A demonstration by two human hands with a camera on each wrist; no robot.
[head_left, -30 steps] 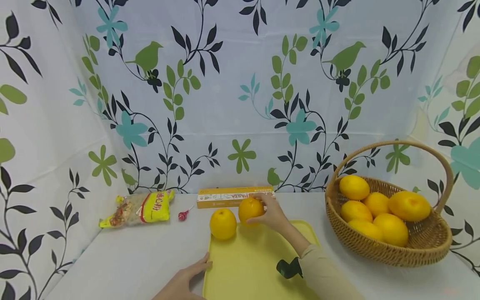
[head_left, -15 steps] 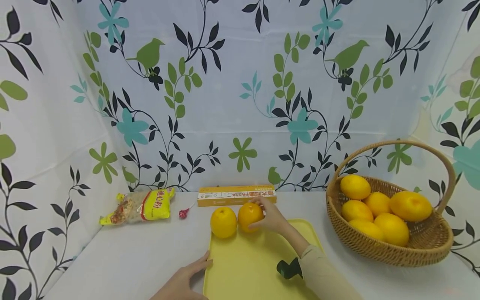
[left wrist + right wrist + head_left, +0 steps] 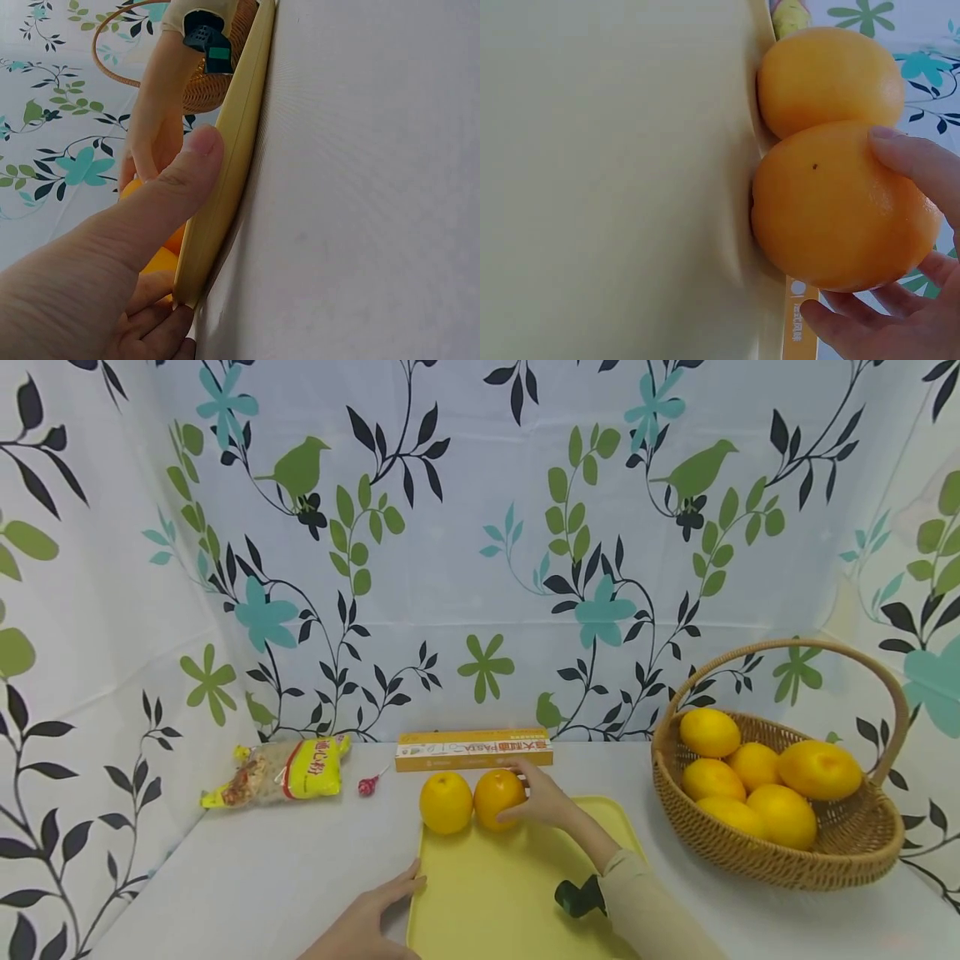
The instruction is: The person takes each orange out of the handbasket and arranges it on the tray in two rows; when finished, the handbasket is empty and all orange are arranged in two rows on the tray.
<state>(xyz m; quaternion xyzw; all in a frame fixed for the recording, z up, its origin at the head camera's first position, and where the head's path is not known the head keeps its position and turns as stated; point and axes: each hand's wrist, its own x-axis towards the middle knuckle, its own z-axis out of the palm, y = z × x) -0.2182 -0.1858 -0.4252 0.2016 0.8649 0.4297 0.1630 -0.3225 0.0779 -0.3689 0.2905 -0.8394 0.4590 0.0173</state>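
On the back left corner of a yellow tray (image 3: 517, 902) two oranges sit side by side and touch. My right hand (image 3: 546, 797) holds the right orange (image 3: 498, 800), its thumb on the near side and its fingers round the far side. In the right wrist view the thumb touches this orange (image 3: 840, 210), and the fingers lie below it. The left orange (image 3: 446, 803) is free of both hands. My left hand (image 3: 367, 917) rests along the tray's left edge, fingertips at the rim. The left wrist view shows its thumb (image 3: 184, 169) stretched along the tray's side.
A wicker basket (image 3: 780, 868) with several oranges stands at the right. Behind the tray lies a pasta box (image 3: 474, 752). Farther left are a wrapped lollipop (image 3: 367, 786) and a yellow food bag (image 3: 281, 772). A patterned curtain (image 3: 480, 552) hangs behind.
My right hand has lowered the held orange slightly, bringing it down onto the tray beside the other orange. The left hand stays at the tray's edge.
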